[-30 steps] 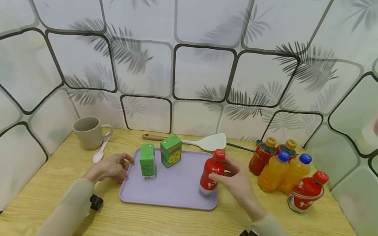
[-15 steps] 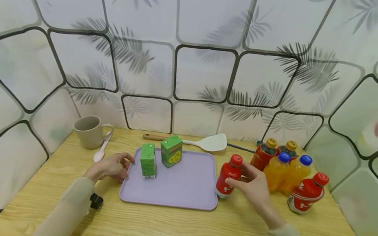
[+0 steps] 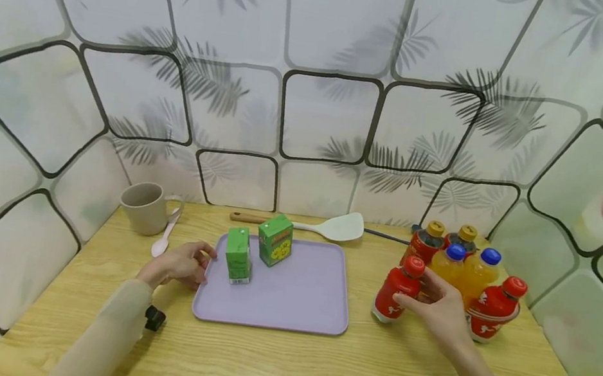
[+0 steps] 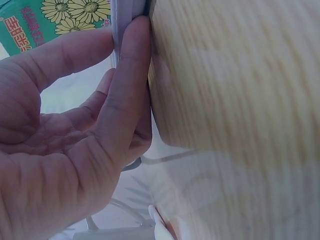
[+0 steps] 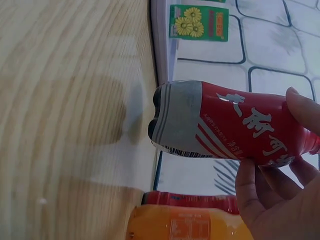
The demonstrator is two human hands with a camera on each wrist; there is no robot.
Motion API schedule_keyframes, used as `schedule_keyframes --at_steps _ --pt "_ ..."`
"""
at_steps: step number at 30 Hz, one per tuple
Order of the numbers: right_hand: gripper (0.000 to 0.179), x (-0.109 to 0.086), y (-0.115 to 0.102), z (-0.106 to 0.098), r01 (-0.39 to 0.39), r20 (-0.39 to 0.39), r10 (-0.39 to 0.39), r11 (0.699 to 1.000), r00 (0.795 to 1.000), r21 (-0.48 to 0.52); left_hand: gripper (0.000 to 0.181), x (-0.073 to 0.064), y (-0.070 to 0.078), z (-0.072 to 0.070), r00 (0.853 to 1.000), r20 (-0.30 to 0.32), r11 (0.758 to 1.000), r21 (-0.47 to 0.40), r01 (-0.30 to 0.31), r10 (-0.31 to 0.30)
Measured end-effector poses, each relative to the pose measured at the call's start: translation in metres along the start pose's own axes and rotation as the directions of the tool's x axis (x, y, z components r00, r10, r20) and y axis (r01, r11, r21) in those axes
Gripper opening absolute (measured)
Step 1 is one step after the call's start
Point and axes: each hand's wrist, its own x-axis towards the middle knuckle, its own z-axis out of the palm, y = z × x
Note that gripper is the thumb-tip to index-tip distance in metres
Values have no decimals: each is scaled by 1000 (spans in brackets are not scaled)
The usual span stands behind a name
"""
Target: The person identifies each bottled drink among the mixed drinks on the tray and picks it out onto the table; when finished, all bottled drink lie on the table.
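Observation:
My right hand (image 3: 443, 316) grips a red drink bottle (image 3: 398, 290) with a red cap and silver base, thumb on one side and fingers on the other. The bottle leans slightly, right of the lilac tray (image 3: 291, 297); in the right wrist view its base (image 5: 170, 120) is close over the wood. At the tray's left edge, my left hand (image 3: 181, 265) pinches the rim (image 4: 120, 30) between thumb and finger. On the tray stand two green drink cartons, one nearer the left rim (image 3: 238, 256) and one behind it (image 3: 275, 240) with yellow flowers printed on it.
At the right stand two orange drink bottles (image 3: 478, 273) with blue caps, dark bottles (image 3: 425, 240) with gold caps and another red bottle (image 3: 497, 302). A white spatula (image 3: 339, 227) lies behind the tray. A grey mug (image 3: 143, 210) and pink spoon (image 3: 161, 245) are at the left.
My right hand has carried the red bottle from over the tray's right end rightward past its rim, toward the other bottles. The left hand and tray have stayed in place.

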Motion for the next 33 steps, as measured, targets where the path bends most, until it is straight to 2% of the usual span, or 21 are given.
schedule_keyframes --at_steps 7,14,24,33 --pt "81 -5 3 -14 -43 -9 42 998 999 -53 58 1 0 -1 1000 3 1000 10 10 -10" --pt "78 -8 5 -20 -20 -54 14 994 998 -110 59 2 0 -1 1000 5 1000 10 6 -6" --pt "79 -14 14 -28 -39 -115 19 984 993 -174 58 2 1 1 1000 2 1000 5 9 -9" --pt "78 -19 19 -33 -16 -163 -13 984 987 -175 56 1 0 1 1000 -6 1000 1 6 -6"
